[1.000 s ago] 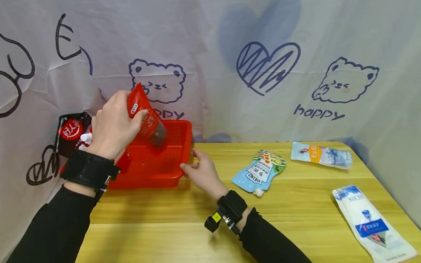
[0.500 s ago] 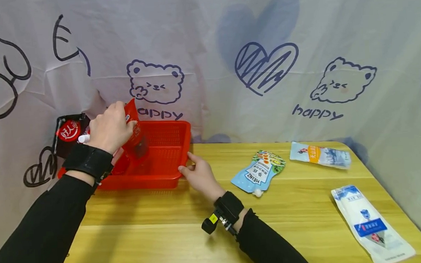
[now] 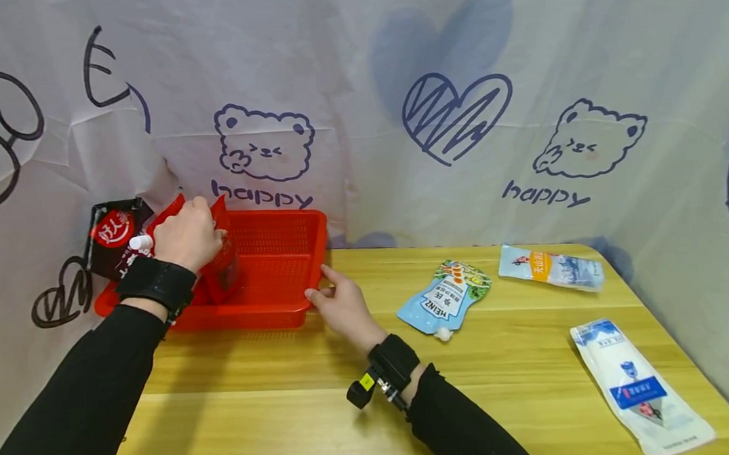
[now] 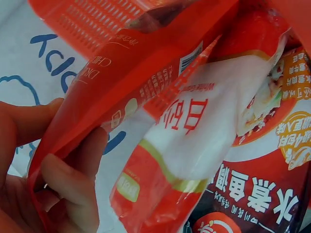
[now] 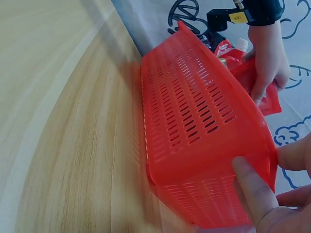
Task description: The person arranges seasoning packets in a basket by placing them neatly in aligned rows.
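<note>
My left hand (image 3: 184,237) grips the top edge of a red pouch of dried chili (image 4: 114,80), its thumb and fingers pinching the film. The pouch hangs upright inside the red basket (image 3: 283,316), toward its left half. Beside it in the left wrist view are a red-and-white bag of white sugar (image 4: 194,116) and a dark seasoning packet (image 4: 243,189). At the basket's right end, my right hand (image 3: 346,310) pinches the rim. In the right wrist view, its index finger (image 5: 255,189) lies on the basket's outer wall and the thumb is at the rim.
Right of the basket lies a light-blue Heinz spouted pouch (image 3: 443,299). Farther right are a blue-and-orange packet (image 3: 549,268) and a white-and-blue packet (image 3: 640,388). A white cap (image 3: 140,243) and a black packet (image 3: 111,232) show at the basket's left. A drawn-on cloth (image 3: 361,153) hangs behind.
The left hand has lowered the chili pouch and moved it left, from above the basket's middle to beside the other packets. The right hand has stayed at the basket's end.
</note>
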Demonstrator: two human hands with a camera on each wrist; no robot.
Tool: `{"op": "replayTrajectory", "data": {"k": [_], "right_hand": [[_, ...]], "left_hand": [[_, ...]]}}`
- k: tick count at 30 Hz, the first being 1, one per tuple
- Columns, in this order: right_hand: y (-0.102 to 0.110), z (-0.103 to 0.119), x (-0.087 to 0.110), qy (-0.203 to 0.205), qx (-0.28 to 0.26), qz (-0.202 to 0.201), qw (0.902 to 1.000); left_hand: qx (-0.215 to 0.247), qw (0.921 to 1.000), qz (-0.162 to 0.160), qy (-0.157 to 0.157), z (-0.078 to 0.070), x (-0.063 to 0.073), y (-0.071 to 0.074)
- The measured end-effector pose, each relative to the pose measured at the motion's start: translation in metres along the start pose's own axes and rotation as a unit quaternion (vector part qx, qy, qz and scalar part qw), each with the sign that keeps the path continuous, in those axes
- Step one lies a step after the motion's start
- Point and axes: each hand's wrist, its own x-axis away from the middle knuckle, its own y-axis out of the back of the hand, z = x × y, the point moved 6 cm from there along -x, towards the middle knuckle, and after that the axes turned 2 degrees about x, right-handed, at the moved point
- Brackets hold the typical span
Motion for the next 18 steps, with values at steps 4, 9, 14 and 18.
{"op": "replayTrajectory", "data": {"k": [4,9,14,18], "right_hand": [[0.000,0.002,0.000,0.004,0.001,0.001,1.0000],[0.001,0.003,0.000,0.005,0.007,0.003,1.0000],[0.002,0.003,0.001,0.004,-0.001,0.010,0.9999],[0.002,0.002,0.001,0.003,-0.011,0.014,0.9998]], "left_hand": [[-0.003,0.9999,-0.004,0.011,0.003,0.000,-0.002],[-0.012,0.9997,0.004,0.022,0.005,-0.003,-0.005],[-0.060,0.9976,0.025,0.025,0.003,-0.007,-0.005],[-0.089,0.9950,0.034,0.029,0.002,-0.010,-0.005]]}}
